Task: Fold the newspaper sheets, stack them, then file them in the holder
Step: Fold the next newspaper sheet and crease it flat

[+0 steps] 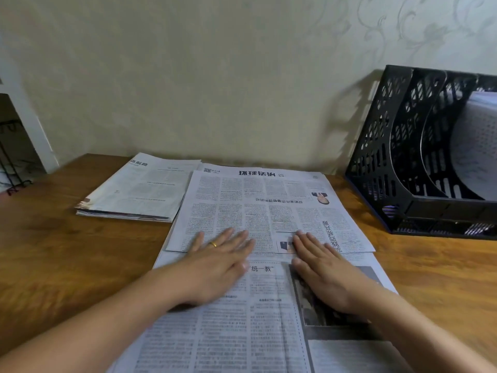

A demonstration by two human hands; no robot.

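Newsprint flap pressed flat under both palms

Grey newspaper sheet (pixel 269 305) lies on the table (pixel 53 251), its long axis running away from the person. The folded-over flap (pixel 269 211) sits just beyond the fingers. Left hand (pixel 217 267) and right hand (pixel 325 270) rest flat, fingers straight, gripping nothing. The holder (pixel 403 157) stands right, nearer the right hand.

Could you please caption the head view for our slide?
Both hands press a newspaper flat beside the holder.
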